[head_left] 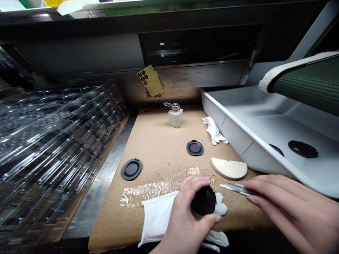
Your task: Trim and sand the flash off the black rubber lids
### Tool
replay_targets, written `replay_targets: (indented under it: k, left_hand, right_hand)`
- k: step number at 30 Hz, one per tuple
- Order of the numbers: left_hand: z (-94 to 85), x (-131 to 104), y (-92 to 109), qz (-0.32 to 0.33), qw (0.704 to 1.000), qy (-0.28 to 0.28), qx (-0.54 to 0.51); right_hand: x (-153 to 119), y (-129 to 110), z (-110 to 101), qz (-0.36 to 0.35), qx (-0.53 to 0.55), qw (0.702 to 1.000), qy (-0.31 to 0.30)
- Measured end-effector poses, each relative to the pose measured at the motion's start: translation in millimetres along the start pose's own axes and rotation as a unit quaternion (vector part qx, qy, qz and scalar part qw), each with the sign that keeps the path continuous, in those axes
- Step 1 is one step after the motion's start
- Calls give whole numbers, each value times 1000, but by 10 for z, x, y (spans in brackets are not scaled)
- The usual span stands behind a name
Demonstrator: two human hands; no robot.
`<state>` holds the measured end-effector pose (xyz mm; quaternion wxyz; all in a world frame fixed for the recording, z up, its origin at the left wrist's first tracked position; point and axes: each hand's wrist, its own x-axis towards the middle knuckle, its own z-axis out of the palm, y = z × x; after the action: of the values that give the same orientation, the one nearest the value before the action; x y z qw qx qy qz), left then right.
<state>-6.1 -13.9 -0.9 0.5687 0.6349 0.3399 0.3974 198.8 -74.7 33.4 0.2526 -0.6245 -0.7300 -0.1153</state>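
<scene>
Between thumb and fingers, my left hand (186,215) grips a round black plastic part (203,201) above the front of the cardboard. Beneath it lies a white glove (157,215). My right hand (288,208), to the right, is closed on a craft knife (239,188), its blade pointing left toward the black part but apart from it. Just beyond the knife sits a cream half-round pad (230,168). Two dark grey lids with small tabs rest farther back: one lid (195,147) near the middle, another lid (131,169) at the left.
Clear plastic trays (60,151) are stacked at left. A white bin (254,141) at right holds black parts (303,149) under a green conveyor belt (309,81). On the cardboard (159,141) stand a pump bottle (175,116) and a crumpled white glove (214,130). Sticker sheets (150,82) hang behind.
</scene>
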Motion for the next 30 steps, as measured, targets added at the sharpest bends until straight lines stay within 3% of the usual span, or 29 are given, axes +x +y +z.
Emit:
replay_targets:
  k: [3,8,10,13,15,17,20,25,27,30]
  left_hand:
    - [-6,-2,-27,-7,1000,1,-17]
    - [11,9,-54,-19,992,19,-122]
    - [19,23,-58,-32,975,57,-215]
    - [16,61,-64,-94,916,115,-372]
    - [2,87,-73,-132,878,120,-444]
    - [-14,104,-84,-145,861,105,-475]
    - [-29,101,-95,-164,871,76,-456]
    - [-37,74,-106,-147,907,143,-367]
    - [-35,85,-137,-148,898,124,-395]
    - [-29,129,-211,-166,859,74,-479]
  right_hand:
    - [-70,99,120,15,-26,998,-47]
    - [-165,57,444,2,-70,996,-46]
    - [-145,-1,569,-26,-92,995,-32]
    - [-68,-57,691,-68,-100,992,18]
    - [3,-78,714,-86,-79,992,54]
    - [95,-110,695,-104,-35,992,66]
    - [278,-214,629,-134,31,988,65]
    - [607,-410,564,-173,100,980,3]
    - [711,-422,564,-171,116,978,-9]
    - [834,-372,586,-124,121,985,13]
